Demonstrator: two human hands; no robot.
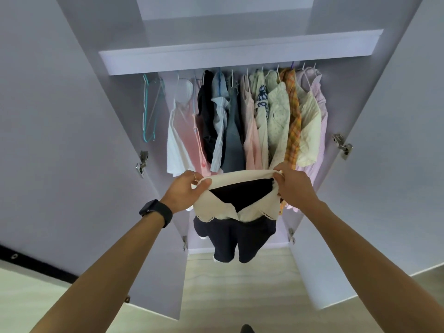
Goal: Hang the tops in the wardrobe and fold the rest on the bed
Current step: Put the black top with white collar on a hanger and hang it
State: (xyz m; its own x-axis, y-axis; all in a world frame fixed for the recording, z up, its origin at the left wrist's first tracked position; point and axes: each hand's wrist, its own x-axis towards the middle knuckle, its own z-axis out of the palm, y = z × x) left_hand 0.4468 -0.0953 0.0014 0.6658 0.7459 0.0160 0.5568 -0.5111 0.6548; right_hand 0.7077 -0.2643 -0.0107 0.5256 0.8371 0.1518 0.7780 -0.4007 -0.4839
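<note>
Dark blue top with cream collar (235,236) hangs under my fingers (282,169), soft and light I guess. Left hand (185,191) and right hand (294,186) pinch its collar ends.

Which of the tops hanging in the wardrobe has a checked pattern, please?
The orange-yellow shirt near the row's right end; it alone shows a plaid grid.

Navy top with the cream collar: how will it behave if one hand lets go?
Probably floppy: the navy top sags in folds below the collar gripped by left hand and right hand. Likely light: finger grips alone carry it. Released side would probably drop.
</note>
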